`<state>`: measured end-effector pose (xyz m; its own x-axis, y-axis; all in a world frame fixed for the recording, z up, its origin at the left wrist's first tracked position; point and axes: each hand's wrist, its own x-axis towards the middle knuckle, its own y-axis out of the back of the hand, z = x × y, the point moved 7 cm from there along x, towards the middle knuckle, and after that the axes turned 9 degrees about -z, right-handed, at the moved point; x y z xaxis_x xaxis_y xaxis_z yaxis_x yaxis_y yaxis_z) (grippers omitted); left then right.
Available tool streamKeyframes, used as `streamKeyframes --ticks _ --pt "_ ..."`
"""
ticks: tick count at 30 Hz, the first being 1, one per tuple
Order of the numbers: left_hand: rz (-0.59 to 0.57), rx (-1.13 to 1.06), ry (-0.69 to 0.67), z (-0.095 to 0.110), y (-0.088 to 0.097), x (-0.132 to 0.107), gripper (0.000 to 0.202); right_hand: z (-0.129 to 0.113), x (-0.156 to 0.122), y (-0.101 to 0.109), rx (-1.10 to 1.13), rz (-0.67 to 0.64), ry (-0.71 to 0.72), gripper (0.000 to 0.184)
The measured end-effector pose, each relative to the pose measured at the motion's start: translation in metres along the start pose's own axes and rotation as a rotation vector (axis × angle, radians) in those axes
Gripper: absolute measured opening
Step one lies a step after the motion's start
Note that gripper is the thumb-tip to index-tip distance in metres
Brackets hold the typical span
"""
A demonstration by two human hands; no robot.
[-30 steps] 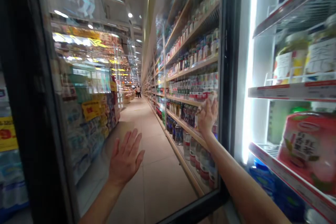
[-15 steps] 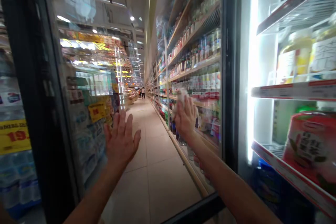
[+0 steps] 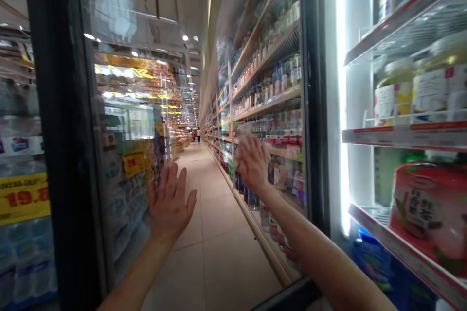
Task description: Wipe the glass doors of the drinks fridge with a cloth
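A glass door with a black frame (image 3: 314, 92) stands in front of me, swung out from a lit refrigerator. My left hand (image 3: 170, 206) is against the glass with its palm flat and fingers spread, holding nothing. Farther right and a little higher, my right hand (image 3: 254, 165) presses a crumpled white cloth (image 3: 243, 132) to the pane. Its fingers lie over the cloth and are slightly blurred. Most of the cloth is hidden behind the hand, with its edges showing above and beside the fingers.
At right, refrigerator shelves (image 3: 401, 137) hold yellow drink bottles (image 3: 392, 90) and a red pack (image 3: 426, 214). Through the glass, a tiled aisle (image 3: 207, 214) runs past shelves of bottles. A yellow price sign (image 3: 24, 199) is at left. Distant people (image 3: 198, 134) stand in the aisle.
My right hand and the cloth have shifted slightly left across the glass. My left hand stays nearly in place. The view has moved a little, with the refrigerator shelves now farther left and lower.
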<state>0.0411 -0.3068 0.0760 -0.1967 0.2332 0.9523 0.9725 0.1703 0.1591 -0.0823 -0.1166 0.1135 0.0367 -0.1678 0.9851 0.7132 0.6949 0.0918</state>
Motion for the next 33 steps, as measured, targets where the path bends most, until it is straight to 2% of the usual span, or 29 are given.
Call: streamKeyframes --ticks 1,2,3,4,7,8,9,10,11,14,15,16,17,18,21,22,23,25,28,29,30,31,33 --pt "0.002 0.003 0.001 -0.001 0.000 0.000 0.070 -0.020 -0.003 -0.005 0.004 -0.067 0.138 0.051" --pt "0.001 0.008 0.002 -0.001 -0.001 0.000 0.070 -0.029 -0.008 -0.007 0.005 -0.105 0.211 0.050" --pt "-0.001 0.015 0.005 -0.001 -0.001 0.000 0.070 -0.024 -0.010 -0.005 0.002 -0.104 0.206 0.049" --pt "0.000 0.021 0.007 -0.001 -0.001 0.000 0.070 -0.008 -0.011 0.000 -0.003 -0.067 0.122 0.048" --pt "-0.011 0.024 0.018 0.000 -0.001 0.001 0.069 0.067 -0.008 0.020 -0.016 0.144 -0.345 0.049" --pt "-0.016 0.023 0.020 0.001 -0.001 0.002 0.069 0.082 -0.006 0.024 -0.017 0.204 -0.460 0.050" --pt "-0.019 0.022 0.022 0.001 -0.001 0.002 0.069 0.085 -0.003 0.025 -0.020 0.242 -0.517 0.050" --pt "-0.021 0.019 0.022 0.001 -0.002 0.002 0.069 0.077 0.002 0.024 -0.025 0.248 -0.505 0.050" --pt "-0.021 0.015 0.021 0.001 -0.002 0.002 0.070 0.059 0.008 0.020 -0.032 0.225 -0.425 0.049" --pt "-0.008 0.002 0.008 -0.001 -0.001 0.001 0.071 -0.019 0.013 0.002 -0.037 0.031 0.050 0.045" --pt "-0.009 -0.006 0.004 -0.002 -0.001 0.000 0.071 -0.036 0.009 -0.003 -0.035 -0.026 0.179 0.043" --pt "-0.012 -0.013 0.001 -0.002 -0.001 0.000 0.071 -0.040 0.003 -0.004 -0.037 -0.055 0.238 0.042" --pt "-0.017 -0.019 -0.001 -0.002 -0.001 0.000 0.070 -0.032 -0.001 -0.002 -0.045 -0.052 0.218 0.042" --pt "-0.024 -0.024 0.001 -0.002 -0.001 0.000 0.070 -0.013 -0.003 0.003 -0.057 -0.015 0.120 0.043" --pt "-0.033 -0.015 0.013 0.000 -0.001 0.001 0.068 0.059 -0.004 0.021 -0.077 0.188 -0.339 0.049" --pt "-0.030 -0.006 0.013 0.000 -0.001 0.001 0.067 0.070 -0.003 0.024 -0.070 0.236 -0.428 0.050" --pt "-0.027 0.002 0.012 0.001 0.000 0.001 0.067 0.069 0.000 0.023 -0.059 0.257 -0.454 0.051" --pt "-0.017 0.010 0.004 0.001 0.000 0.000 0.067 0.039 0.009 0.015 -0.034 0.196 -0.326 0.051" --pt "-0.023 -0.013 0.001 -0.002 0.000 0.000 0.068 -0.032 0.008 -0.005 0.002 -0.034 0.077 0.047" --pt "-0.024 -0.025 0.000 -0.002 0.000 -0.001 0.068 -0.044 0.002 -0.008 0.007 -0.086 0.170 0.045" --pt "-0.033 -0.034 0.001 -0.003 0.000 -0.001 0.067 -0.045 -0.004 -0.008 0.005 -0.107 0.205 0.043" --pt "-0.039 -0.036 0.000 -0.003 0.000 -0.001 0.067 -0.034 -0.008 -0.005 -0.004 -0.093 0.174 0.042" --pt "-0.037 -0.020 -0.005 -0.001 0.000 -0.001 0.066 0.010 -0.010 0.007 -0.030 0.013 -0.064 0.044"
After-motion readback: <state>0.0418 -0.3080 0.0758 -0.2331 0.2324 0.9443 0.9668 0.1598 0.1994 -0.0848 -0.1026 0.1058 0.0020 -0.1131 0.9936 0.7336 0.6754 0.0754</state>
